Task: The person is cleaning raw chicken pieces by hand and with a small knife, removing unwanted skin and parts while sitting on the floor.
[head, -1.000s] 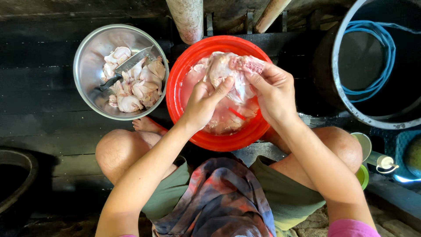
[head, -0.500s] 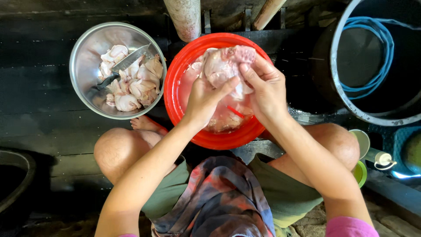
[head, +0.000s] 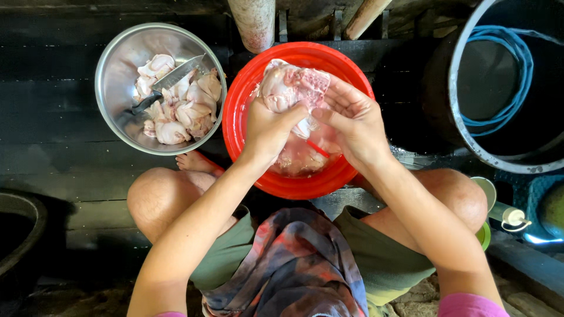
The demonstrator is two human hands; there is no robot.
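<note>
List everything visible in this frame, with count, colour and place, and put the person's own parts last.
raw chicken piece: one, pale pink, held over the red basin
red basin: one, centre
metal bowl: one, silver, upper left, holding cut chicken pieces
knife: one, dark handle, lying in the metal bowl
large tub: one, dark with a pale rim, upper right
hose: one, blue, coiled in the large tub
left hand: gripping the raw chicken piece
right hand: gripping the raw chicken piece
</note>
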